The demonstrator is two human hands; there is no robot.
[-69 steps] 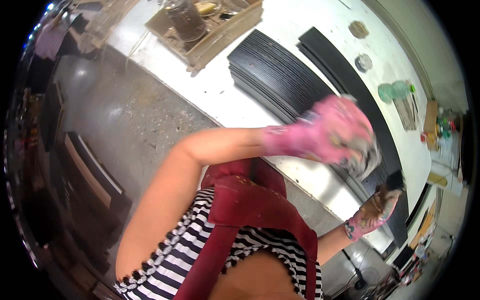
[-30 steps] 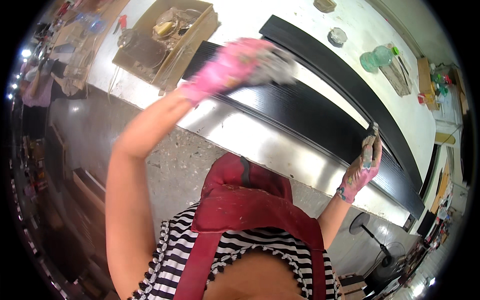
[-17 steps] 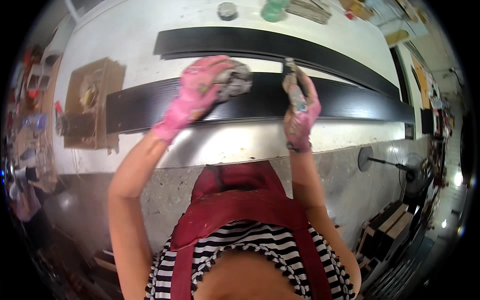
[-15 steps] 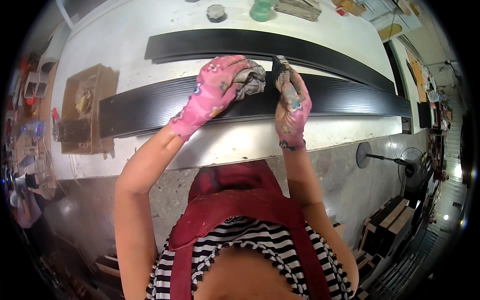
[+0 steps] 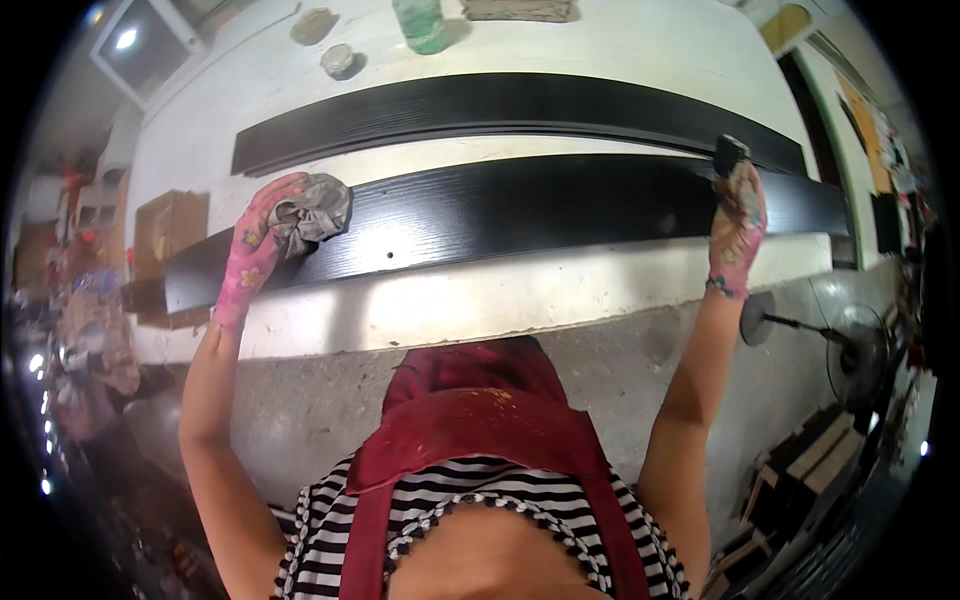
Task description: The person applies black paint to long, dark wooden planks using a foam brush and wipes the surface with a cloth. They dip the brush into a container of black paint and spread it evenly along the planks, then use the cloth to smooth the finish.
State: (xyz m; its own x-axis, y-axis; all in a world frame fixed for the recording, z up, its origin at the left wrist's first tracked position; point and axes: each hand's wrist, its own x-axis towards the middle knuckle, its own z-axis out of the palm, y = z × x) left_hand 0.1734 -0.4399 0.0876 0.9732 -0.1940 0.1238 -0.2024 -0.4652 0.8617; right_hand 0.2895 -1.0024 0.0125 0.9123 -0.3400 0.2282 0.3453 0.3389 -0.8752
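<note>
My left hand (image 5: 262,238), in a pink flowered glove, is closed on a crumpled grey rag (image 5: 312,212) at the left part of the near black board (image 5: 560,205). This long board shows wood grain and a small hole by its front edge. Toward its right end, my right hand (image 5: 738,215), in a matching soiled glove, pinches a small black block-like piece (image 5: 731,153); its exact kind is unclear. A second black board (image 5: 520,105) lies behind, roughly parallel. Both boards rest on the white table (image 5: 420,310).
A cardboard box (image 5: 172,225) stands beyond the near board's left end. Along the table's back are a small round container (image 5: 338,62), a green-tinted bottle (image 5: 420,25) and a greyish bundle (image 5: 515,10). A black fan (image 5: 858,352) stands on the floor at right.
My hands have moved apart, the left with the rag toward the board's left end, the right with the black piece toward its right end. The view has shifted too.
</note>
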